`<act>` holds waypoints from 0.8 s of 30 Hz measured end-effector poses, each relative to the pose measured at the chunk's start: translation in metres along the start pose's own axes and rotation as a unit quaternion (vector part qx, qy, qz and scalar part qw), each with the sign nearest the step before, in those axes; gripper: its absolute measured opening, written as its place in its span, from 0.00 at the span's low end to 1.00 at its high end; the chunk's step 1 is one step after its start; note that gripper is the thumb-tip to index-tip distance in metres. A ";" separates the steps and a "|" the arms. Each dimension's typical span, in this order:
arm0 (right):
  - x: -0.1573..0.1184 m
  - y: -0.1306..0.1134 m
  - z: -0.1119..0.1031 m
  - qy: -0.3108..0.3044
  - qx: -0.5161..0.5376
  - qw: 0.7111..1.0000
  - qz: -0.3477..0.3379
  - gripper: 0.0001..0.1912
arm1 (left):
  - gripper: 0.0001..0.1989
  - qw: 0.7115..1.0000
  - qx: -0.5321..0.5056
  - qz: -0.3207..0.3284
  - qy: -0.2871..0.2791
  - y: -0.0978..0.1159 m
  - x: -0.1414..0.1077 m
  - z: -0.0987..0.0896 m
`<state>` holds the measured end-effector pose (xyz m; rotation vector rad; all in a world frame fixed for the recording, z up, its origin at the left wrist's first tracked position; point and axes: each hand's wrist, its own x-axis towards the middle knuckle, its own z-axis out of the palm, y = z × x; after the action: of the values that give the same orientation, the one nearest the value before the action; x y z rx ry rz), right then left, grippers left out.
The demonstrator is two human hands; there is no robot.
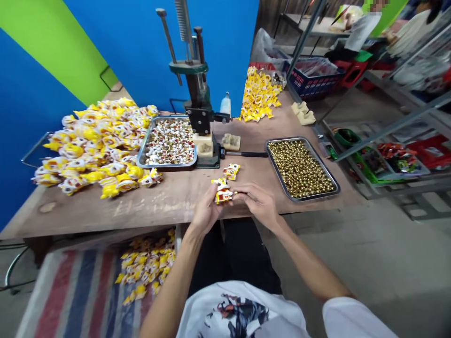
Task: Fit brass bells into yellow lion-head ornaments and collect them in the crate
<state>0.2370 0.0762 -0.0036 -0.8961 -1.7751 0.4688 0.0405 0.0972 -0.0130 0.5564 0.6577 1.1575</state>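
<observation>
My left hand (206, 209) holds a small yellow and white figure (222, 191) over the front edge of the wooden table, its face turned up. From the right, my right hand (259, 202) has its fingers pressed together beside the figure; a tiny gold-coloured thing seems to show at the fingertips, too small to make out. Just behind lies a second figure (231, 172) on the table. Further back stands a hand press (200, 117) with a pale block at its base.
A tray of small white and red parts (143, 157) stands left of the press, beside heaped figures (102, 141). A tray of gold balls (334, 190) is at the right. More yellow pieces (259, 94) lie behind. A metal rack and people are at the far right.
</observation>
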 end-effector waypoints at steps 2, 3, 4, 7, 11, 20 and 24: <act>0.000 -0.002 0.015 0.011 0.001 1.000 -0.008 0.12 | 0.19 0.999 -0.019 0.009 0.026 -0.004 -0.003 0.003; -0.001 -0.002 0.018 0.017 -0.006 1.000 -0.013 0.13 | 0.19 0.999 -0.024 0.018 0.041 -0.005 -0.004 0.003; -0.001 -0.002 0.021 0.022 -0.015 0.999 -0.018 0.14 | 0.19 0.998 -0.027 0.029 0.057 -0.006 -0.005 0.002; -0.002 -0.004 0.023 0.024 -0.035 0.998 -0.037 0.18 | 0.20 0.994 -0.006 0.070 0.090 -0.008 -0.010 0.001; -0.003 -0.010 0.025 -0.003 -0.046 0.997 -0.067 0.23 | 0.25 0.987 0.079 0.100 0.092 -0.006 -0.022 -0.002; -0.023 -0.006 0.046 -0.005 -0.133 0.987 -0.092 0.19 | 0.25 0.955 0.253 0.151 0.036 -0.023 -0.033 -0.024; -0.036 0.020 0.034 -0.073 -0.145 0.985 -0.057 0.12 | 0.29 0.916 0.380 0.123 0.038 -0.012 -0.023 -0.053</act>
<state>0.2188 0.0656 -0.0530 -0.9734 -2.0532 0.2091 0.0045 0.0747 -0.0538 1.2869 1.1390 1.1357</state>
